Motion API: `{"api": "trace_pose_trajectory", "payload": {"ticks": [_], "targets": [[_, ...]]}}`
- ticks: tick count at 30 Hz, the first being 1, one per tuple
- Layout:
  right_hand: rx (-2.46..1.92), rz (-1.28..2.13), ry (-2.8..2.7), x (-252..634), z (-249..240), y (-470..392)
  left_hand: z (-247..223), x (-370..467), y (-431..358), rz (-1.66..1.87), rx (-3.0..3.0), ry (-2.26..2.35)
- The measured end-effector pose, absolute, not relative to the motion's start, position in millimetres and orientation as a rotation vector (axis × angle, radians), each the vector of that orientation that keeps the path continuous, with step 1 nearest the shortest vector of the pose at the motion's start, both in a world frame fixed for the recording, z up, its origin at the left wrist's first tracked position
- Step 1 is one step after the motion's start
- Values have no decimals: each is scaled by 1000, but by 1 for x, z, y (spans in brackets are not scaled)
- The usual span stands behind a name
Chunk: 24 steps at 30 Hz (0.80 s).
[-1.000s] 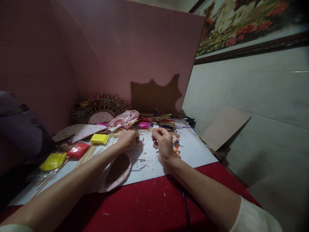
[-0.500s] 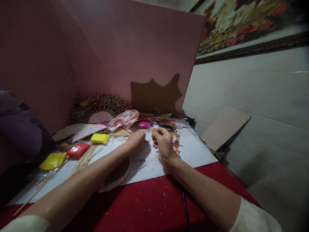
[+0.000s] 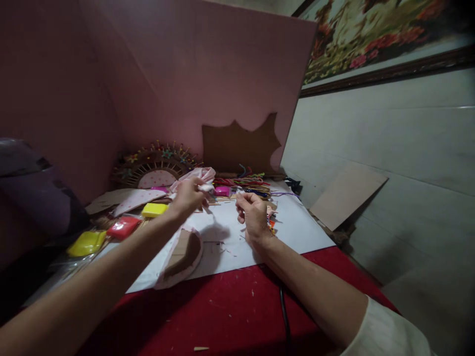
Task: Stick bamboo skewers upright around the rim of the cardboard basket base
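Observation:
My left hand is raised over the paper in front of a crumpled pink cloth. Its fingers are curled and slightly blurred; a small whitish thing shows at the fingertips, too smeared to name. My right hand is closed in a pinch above the white paper, and what sits between finger and thumb is too small to make out. Below my left forearm lies a half-round cardboard piece with pale pink cloth wrapped around its edge. Patterned scraps lie beside my right hand.
Yellow packet, red packet and another yellow packet lie at left near thin sticks. Behind stand a decorated fan shape and jagged brown cardboard. A black cable crosses the red cloth.
My left hand has moved left and up, away from my right hand, uncovering more of the half-round cardboard piece. My right hand stays nearly in place, still pinched.

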State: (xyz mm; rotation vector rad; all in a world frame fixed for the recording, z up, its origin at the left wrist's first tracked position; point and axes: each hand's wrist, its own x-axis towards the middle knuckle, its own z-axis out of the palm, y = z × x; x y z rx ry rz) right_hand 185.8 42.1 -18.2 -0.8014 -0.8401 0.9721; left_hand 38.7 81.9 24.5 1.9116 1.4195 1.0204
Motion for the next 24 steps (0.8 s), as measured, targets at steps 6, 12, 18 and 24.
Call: {"api": "trace_pose_trajectory", "payload": {"ticks": [6,12,18,24], "targets": [[-801,967,-819,187,-16,43,34,18,89,896,2182,1754],[-802,955,-811,189,-16,43,-10,55,52,295,2523,1421],[-771,921,-765,198,-10,51,-13,66,41,196,2617,1267],[-742,826,-661,218,1,61,-1,93,-35,304,2604,938]]}}
